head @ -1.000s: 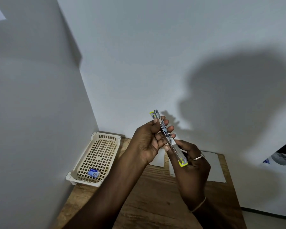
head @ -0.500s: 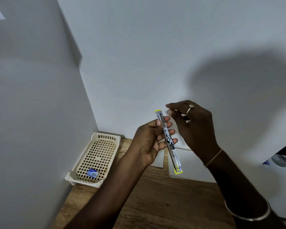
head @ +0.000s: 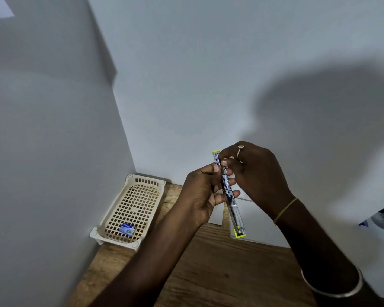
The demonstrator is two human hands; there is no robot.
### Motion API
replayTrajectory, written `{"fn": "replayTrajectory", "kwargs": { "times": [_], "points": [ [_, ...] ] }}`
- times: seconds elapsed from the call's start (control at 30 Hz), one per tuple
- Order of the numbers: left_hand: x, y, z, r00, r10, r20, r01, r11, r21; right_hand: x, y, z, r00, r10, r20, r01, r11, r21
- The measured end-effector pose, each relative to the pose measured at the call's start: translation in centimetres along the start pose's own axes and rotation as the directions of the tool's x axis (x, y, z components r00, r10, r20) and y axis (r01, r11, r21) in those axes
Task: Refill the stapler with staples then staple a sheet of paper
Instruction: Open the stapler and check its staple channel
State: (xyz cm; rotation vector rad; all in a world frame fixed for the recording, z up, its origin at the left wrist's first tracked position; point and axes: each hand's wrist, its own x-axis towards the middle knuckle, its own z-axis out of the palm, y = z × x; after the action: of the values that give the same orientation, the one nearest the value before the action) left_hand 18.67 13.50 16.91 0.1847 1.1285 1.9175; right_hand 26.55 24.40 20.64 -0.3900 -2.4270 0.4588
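Left hand [head: 200, 191], centre of frame: fingers and thumb curled round the middle of a slim silver metal stapler with yellow end caps [head: 230, 196], opened out into one long straight strip. Grip firm; three fingertips show on the stapler's right side.

Right hand [head: 255, 171], just right of centre: fingers bent, thumb and fingertips pinched on the stapler's upper part, just below the top yellow cap. Whether anything small lies between those fingertips and the metal, cannot tell. Pale ring [head: 240, 146] on one finger; thin gold-coloured band [head: 286, 209] at the wrist; wider silver bangle [head: 333, 291] further up the forearm, lower right of frame.

Stapler is held in the air above the table, steeply tilted: top cap toward the wall, bottom cap lower and to the right, over the paper.

Brown wooden table [head: 208, 273] fills the lower centre. White sheets of paper [head: 253, 220] lie flat on it behind the hands, close to the wall.

Cream plastic lattice basket [head: 148, 182], lower left, sits in the table's corner against both walls. Small blue-and-white box [head: 127, 229] lies in its near end.

Large soft shadow on the pale wall, right of frame.
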Motion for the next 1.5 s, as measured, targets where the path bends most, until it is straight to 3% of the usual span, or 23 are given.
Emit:
{"fn": "replayTrajectory", "kwargs": {
  "times": [0.13, 0.27, 0.5, 0.8, 1.17, 1.33, 1.5],
  "points": [
    [0.1, -0.1, 0.1, 1.000, -0.016, -0.005, 0.016, 1.000, 0.018, 0.0, 0.2, -0.1, 0.998, -0.031, 0.056, 0.033, 0.998, -0.045],
    [0.3, -0.2, 0.2, 0.998, -0.060, 0.005, 0.060, 0.998, 0.023, -0.3, 0.2, -0.1, 0.989, -0.003, 0.148, 0.032, 0.980, -0.195],
    [0.3, -0.2, -0.3, 0.996, -0.087, -0.027, 0.088, 0.995, 0.037, -1.3, -0.3, 0.1, 0.967, 0.036, 0.252, 0.017, 0.979, -0.205],
    [0.3, -0.5, -0.6, 0.987, -0.137, -0.081, 0.141, 0.988, 0.055, -2.5, 0.3, 1.3, 0.982, 0.069, 0.173, -0.048, 0.992, -0.119],
    [0.6, -1.5, -0.6, 0.980, -0.167, -0.112, 0.179, 0.978, 0.103, -3.6, 0.3, 2.2, 0.983, 0.052, 0.178, -0.023, 0.987, -0.160],
    [1.2, 0.0, -0.7, 0.982, -0.113, -0.153, 0.117, 0.993, 0.021, -4.9, -0.8, 2.1, 0.992, -0.033, 0.123, 0.046, 0.993, -0.111],
    [1.7, 2.2, -0.8, 0.993, -0.023, -0.113, 0.029, 0.999, 0.046, -6.5, -1.1, 2.9, 0.996, -0.082, 0.043, 0.085, 0.995, -0.061]
  ]
}}
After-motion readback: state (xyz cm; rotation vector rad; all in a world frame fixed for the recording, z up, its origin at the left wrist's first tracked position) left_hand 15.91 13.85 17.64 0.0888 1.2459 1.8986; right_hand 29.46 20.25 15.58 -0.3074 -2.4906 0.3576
